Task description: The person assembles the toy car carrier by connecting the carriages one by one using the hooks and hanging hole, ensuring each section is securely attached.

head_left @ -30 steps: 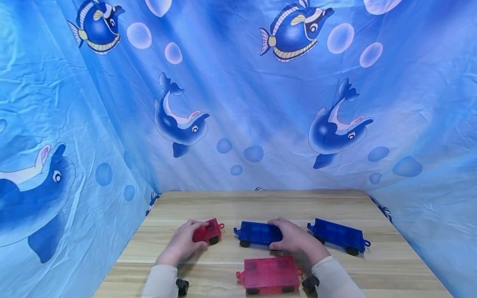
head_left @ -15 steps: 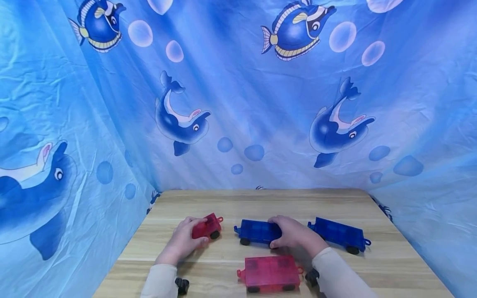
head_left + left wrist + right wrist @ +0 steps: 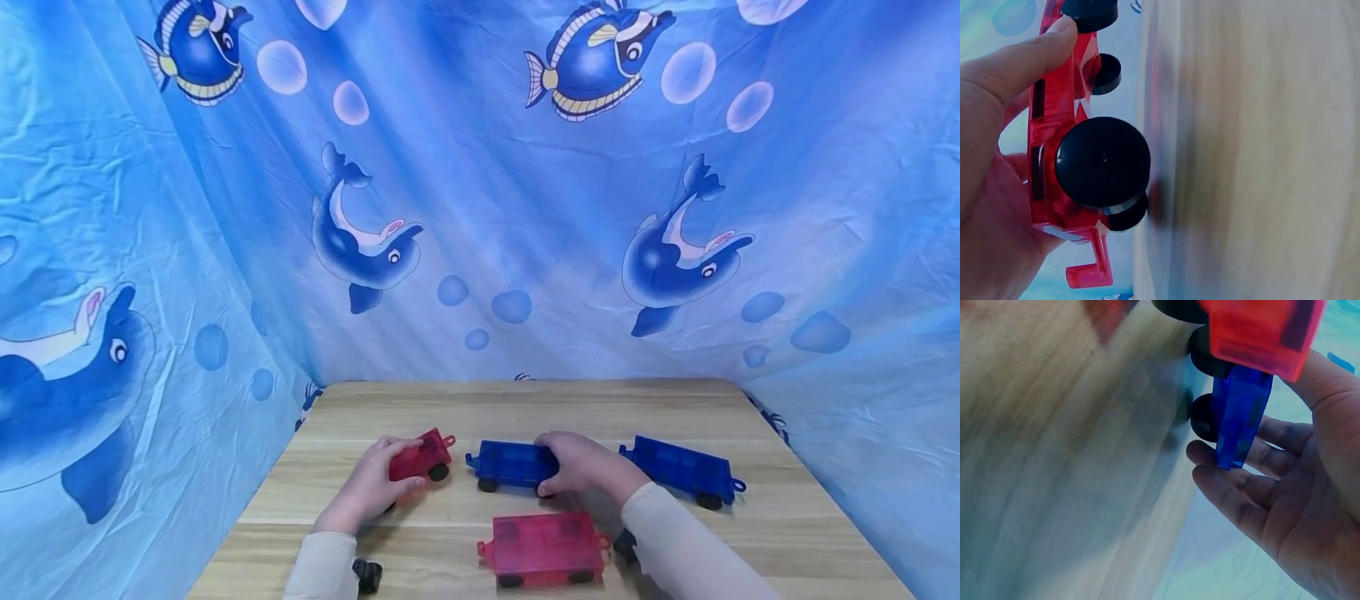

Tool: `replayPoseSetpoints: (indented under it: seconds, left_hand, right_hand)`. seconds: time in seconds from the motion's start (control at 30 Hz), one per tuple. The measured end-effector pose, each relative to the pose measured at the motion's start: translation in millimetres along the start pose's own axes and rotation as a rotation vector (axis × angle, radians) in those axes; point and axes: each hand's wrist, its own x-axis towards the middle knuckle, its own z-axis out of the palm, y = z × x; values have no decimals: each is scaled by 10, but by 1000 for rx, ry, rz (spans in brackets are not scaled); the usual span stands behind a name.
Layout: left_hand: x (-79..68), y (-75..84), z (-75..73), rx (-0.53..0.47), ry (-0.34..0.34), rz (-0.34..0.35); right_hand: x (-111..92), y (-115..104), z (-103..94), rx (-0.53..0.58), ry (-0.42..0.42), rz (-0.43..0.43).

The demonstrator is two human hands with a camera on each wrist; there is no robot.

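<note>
In the head view my left hand point(image 3: 367, 485) grips a translucent red toy train wagon point(image 3: 429, 454) with black wheels. Its ring points right. In the left wrist view the thumb presses on the side of this wagon point(image 3: 1063, 125), and a red hook hangs at its near end. My right hand point(image 3: 581, 465) holds the right end of a translucent blue wagon point(image 3: 512, 463), whose hook points left toward the red ring with a small gap between. The right wrist view has fingers curled around the end of the blue wagon point(image 3: 1244, 419); the palm side faces the camera.
Nearer to me, another red wagon point(image 3: 547, 550) stands on the wooden table point(image 3: 420, 554). A second blue wagon point(image 3: 684, 472) stands right of my right hand, slanted. Behind and beside the table hangs a blue cloth point(image 3: 480, 208) printed with fish and dolphins.
The red wagon in my left hand has tilted with its ring end up and away, and shifted slightly right. The blue wagon has slid slightly left with my right hand.
</note>
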Motion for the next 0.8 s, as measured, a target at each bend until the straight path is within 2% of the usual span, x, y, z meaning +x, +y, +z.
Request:
replayPoseSetpoints:
  seconds: [0.23,0.8]
  left_hand:
    - [12,9,20,-35,-39,6]
    - [20,22,40,-26,-90,42]
  right_hand:
    - [23,-67,-21,-28,-9,-16]
    - [76,-84,0,-28,-21,-15]
